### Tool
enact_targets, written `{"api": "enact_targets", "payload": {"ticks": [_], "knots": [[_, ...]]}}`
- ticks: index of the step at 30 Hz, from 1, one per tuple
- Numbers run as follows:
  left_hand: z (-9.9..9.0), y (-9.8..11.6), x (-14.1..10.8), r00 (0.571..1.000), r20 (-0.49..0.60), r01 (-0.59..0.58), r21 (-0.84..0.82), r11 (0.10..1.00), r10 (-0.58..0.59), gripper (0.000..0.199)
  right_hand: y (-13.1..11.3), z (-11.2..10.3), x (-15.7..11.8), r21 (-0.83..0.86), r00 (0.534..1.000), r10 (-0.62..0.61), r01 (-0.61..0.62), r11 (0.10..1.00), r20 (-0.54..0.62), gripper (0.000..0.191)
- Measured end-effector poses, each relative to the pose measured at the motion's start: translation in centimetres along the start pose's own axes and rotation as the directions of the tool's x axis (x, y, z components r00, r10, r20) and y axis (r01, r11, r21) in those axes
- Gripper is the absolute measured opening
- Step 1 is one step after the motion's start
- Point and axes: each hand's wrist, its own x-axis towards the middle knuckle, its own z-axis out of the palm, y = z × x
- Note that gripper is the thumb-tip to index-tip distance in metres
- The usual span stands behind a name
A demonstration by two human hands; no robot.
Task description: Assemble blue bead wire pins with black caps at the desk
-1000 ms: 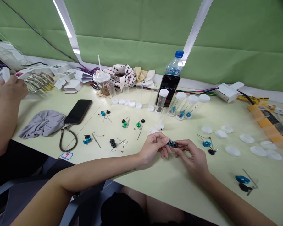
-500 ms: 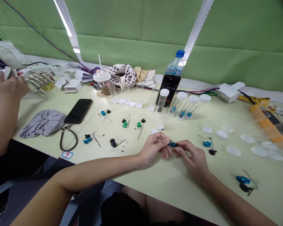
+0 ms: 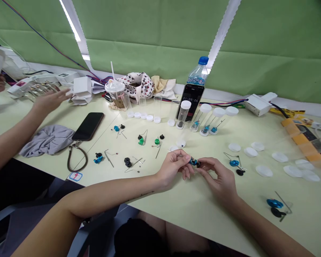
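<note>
Blue-and-black piece [image 3: 194, 162]: held between both hands, on the near side of the timer phone [image 3: 193, 94]; its joint is mostly covered by fingertips and cannot be inspected.
Left hand [image 3: 177, 165]: closed in a pinch at the blue end, lower fingers loosely curled. Should the pinch be eased under a twist, the piece could be dropped.
Right hand [image 3: 216, 175]: fingertips closed at the black end (how firmly cannot be told). If pressure is applied off-line, that end could be skewed or flicked loose.
Clear tube [image 3: 181, 143]: stood between the timer phone and the left hand, just beyond the knuckles; could be toppled by a slight forward push.
Blue part [image 3: 233, 163]: laid to the right of the timer phone and nearer the person; could be snagged by its thin wire if the right hand is swung outward.
Black part [image 3: 127, 162]: laid to the left of the timer phone and nearer the person, beyond the left forearm [image 3: 117, 189]; could be scattered if the forearm is slid forward.
Filled tubes [image 3: 210, 123]: grouped closely just right of the timer phone; if one is knocked, its neighbours could be carried down.
</note>
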Motion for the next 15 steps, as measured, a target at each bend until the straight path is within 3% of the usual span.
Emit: {"api": "enact_targets", "payload": {"ticks": [15], "knots": [[-0.01,-0.21,-0.04,1.0,0.026,-0.005,0.023,1.0,0.005,0.039,-0.02,-0.28,0.04,0.019,0.997,0.042,-0.043,0.999,0.063,0.019]]}}
